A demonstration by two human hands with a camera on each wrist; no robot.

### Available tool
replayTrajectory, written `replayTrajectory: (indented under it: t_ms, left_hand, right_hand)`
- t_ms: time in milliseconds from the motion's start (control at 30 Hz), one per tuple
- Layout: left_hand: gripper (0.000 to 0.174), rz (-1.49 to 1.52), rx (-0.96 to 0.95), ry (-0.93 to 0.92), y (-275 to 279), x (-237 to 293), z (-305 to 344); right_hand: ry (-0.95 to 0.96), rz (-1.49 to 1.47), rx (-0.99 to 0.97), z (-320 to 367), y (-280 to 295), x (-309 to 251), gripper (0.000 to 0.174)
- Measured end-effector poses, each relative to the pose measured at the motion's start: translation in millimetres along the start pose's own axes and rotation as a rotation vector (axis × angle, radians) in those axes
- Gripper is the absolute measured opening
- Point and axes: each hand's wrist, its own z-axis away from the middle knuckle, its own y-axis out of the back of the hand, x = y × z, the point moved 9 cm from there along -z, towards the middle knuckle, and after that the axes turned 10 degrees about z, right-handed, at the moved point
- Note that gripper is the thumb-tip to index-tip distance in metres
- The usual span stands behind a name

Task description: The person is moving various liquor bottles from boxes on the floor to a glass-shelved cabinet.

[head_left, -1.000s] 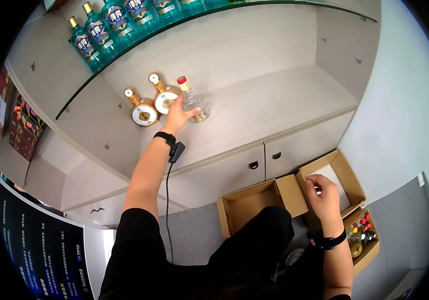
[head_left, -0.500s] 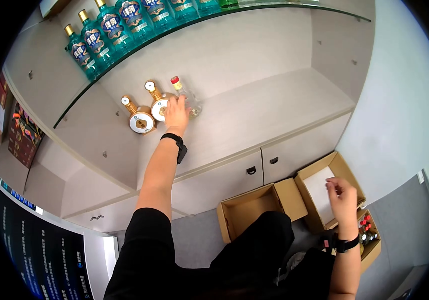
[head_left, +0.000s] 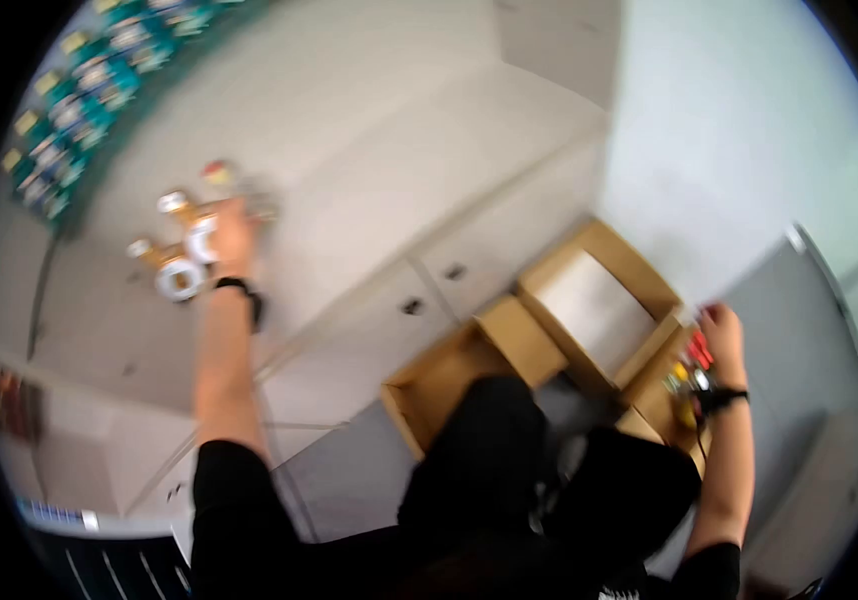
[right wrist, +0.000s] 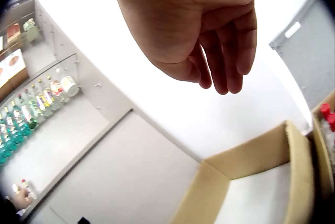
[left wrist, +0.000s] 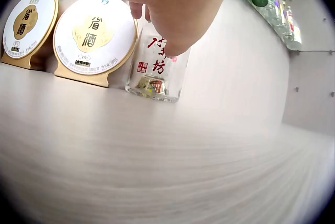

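On the cabinet shelf, a clear glass bottle with red lettering [left wrist: 157,69] stands upright, its red cap [head_left: 217,172] showing in the blurred head view. My left hand [head_left: 234,240] pinches its upper part between thumb and fingers, partly covering it in the left wrist view. Close by on the left are two round white-and-gold bottles [left wrist: 94,38], the nearer one beside my fingers. Held over a carton of small bottles [head_left: 654,402], my right hand [head_left: 725,342] has nothing in it; the right wrist view shows its fingers [right wrist: 230,51] loosely bent.
Teal bottles [head_left: 99,75] line the glass shelf at the upper left. Two open cartons stand on the floor below the cabinet doors, one [head_left: 434,385] near my knee, another [head_left: 599,300] with a white sheet inside. A grey wall panel [head_left: 709,130] rises on the right.
The head view has swung right and blurred. My right hand has moved right, from beside the white-lined carton to above the bottle carton. My left hand stays at the clear bottle.
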Motion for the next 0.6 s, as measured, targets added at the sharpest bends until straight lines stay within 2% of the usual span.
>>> replayTrajectory:
  t_ms: [33,67,100,133,167,200,233,267,300,367,467,500,567,600]
  left_hand:
    - [0.049,0.017,-0.055,0.108,-22.2,-28.9,-2.7]
    - [0.053,0.04,-0.069,-0.001,-48.3,-56.8,-4.3]
    - [0.055,-0.008,-0.009,-0.138,-43.4,-42.1,-3.3]
    - [0.054,0.051,0.039,-0.168,-45.0,-61.3,-2.6]
    - [0.053,0.099,0.004,-0.129,-41.2,-65.9,-7.8]
    - [0.056,0.204,-0.057,-0.007,-30.1,-63.5,-5.8]
    - [0.058,0.075,-0.019,-0.077,-37.2,-66.3,-8.3]
    - [0.059,0.052,0.022,-0.068,-31.7,-64.9,-8.8]
    - [0.061,0.084,-0.056,0.086,-33.8,-73.2,-7.9]
    - [0.065,0.241,-0.091,0.09,-50.6,-81.8,-13.9]
    - [0.067,0.367,-0.034,0.052,-46.6,-48.8,-16.6]
    - [0.067,0.367,-0.038,0.049,-40.1,-28.8,-15.4]
    - [0.063,0.462,-0.024,-0.062,-5.7,46.8,-4.0]
    - [0.063,0.459,-0.023,-0.061,13.5,79.4,3.8]
  right_hand:
    - [-0.064,0.097,-0.03,5.8,6.4,-0.1,0.024]
    - [-0.085,0.158,0.001,11.4,8.2,20.2,0.028]
    - [-0.188,0.136,-0.087,12.7,1.4,59.6,0.03]
    - [-0.26,0.161,-0.098,19.2,3.1,63.6,0.029]
    - [-0.287,0.206,-0.084,22.8,-5.1,87.2,0.028]
    - [-0.332,0.234,-0.086,36.8,-6.4,103.4,0.026]
    - [-0.375,0.257,-0.089,47.9,-10.0,121.4,0.025]
    - [-0.363,0.259,-0.084,52.3,-28.7,157.3,0.023]
    - [-0.34,0.255,-0.08,55.6,-49.4,187.1,0.022]
    - [-0.431,0.226,-0.154,76.6,-62.5,209.8,0.022]
    - [-0.528,0.268,-0.244,100.2,-89.2,239.2,0.031]
    - [-0.465,0.397,-0.209,105.1,-93.0,241.8,0.037]
    - [-0.449,0.481,-0.248,115.5,-101.0,249.1,0.044]
    - [-0.445,0.479,-0.249,119.4,-105.3,254.1,0.044]
